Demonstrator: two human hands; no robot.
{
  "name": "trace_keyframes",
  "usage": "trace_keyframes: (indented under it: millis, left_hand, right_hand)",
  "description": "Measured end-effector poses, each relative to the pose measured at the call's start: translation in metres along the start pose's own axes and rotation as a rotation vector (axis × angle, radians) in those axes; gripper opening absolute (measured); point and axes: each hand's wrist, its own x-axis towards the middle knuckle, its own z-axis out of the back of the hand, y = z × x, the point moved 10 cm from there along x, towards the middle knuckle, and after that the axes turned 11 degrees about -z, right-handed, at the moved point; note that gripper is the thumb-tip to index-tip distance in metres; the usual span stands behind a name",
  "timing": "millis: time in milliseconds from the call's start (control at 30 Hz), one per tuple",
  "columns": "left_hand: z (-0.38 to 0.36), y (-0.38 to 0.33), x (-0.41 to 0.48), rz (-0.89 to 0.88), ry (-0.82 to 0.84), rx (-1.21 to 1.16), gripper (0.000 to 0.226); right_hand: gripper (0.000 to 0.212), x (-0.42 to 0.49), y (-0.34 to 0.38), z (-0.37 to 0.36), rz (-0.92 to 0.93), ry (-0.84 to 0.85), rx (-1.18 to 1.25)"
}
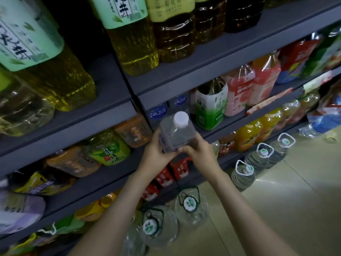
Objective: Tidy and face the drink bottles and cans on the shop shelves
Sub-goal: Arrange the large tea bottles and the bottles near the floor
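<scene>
A clear square water bottle (176, 133) with a white cap is held upright in front of the grey shelves, level with the second shelf. My left hand (156, 150) grips its left side and my right hand (198, 151) wraps its lower right. Behind it on the shelf (230, 124) stand similar water bottles with blue labels (157, 112). A green-and-white tea bottle (211, 106) stands just to the right, then pink-labelled bottles (238, 93).
Large yellow and brown tea bottles (132, 39) fill the top shelf. Orange juice bottles (248, 134) and red packs (180, 166) sit lower down. Several big water jugs with handles (190, 202) stand on the tiled floor (295, 191) along the shelf base.
</scene>
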Motion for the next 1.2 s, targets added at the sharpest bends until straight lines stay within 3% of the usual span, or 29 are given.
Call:
trace_keyframes:
  millis: [100, 333, 567, 700, 900, 1200]
  left_hand:
    - [0.006, 0.011, 0.006, 0.043, -0.017, 0.022, 0.073]
    - [0.01, 0.008, 0.019, 0.144, -0.027, 0.335, 0.061]
    - [0.011, 0.009, -0.002, 0.348, -0.239, 0.383, 0.045]
    - [-0.022, -0.003, -0.031, 0.526, -0.316, 0.243, 0.053]
    - [-0.11, -0.068, -0.02, 0.558, -0.103, 0.204, 0.05]
    - [-0.2, -0.177, 0.007, 0.577, -0.097, 0.191, 0.027]
  right_hand:
    - [0.055, 0.014, -0.001, -0.012, -0.001, 0.016, 0.015]
    - [0.059, 0.04, 0.005, -0.022, -0.054, -0.034, -0.045]
    - [0.063, 0.009, -0.012, -0.005, -0.194, -0.105, -0.098]
    - [0.057, -0.028, -0.017, 0.04, -0.298, -0.232, -0.045]
    - [0.042, -0.069, -0.018, 0.13, -0.413, -0.313, -0.006]
    - [0.022, -0.078, 0.016, 0.255, -0.417, -0.168, -0.124]
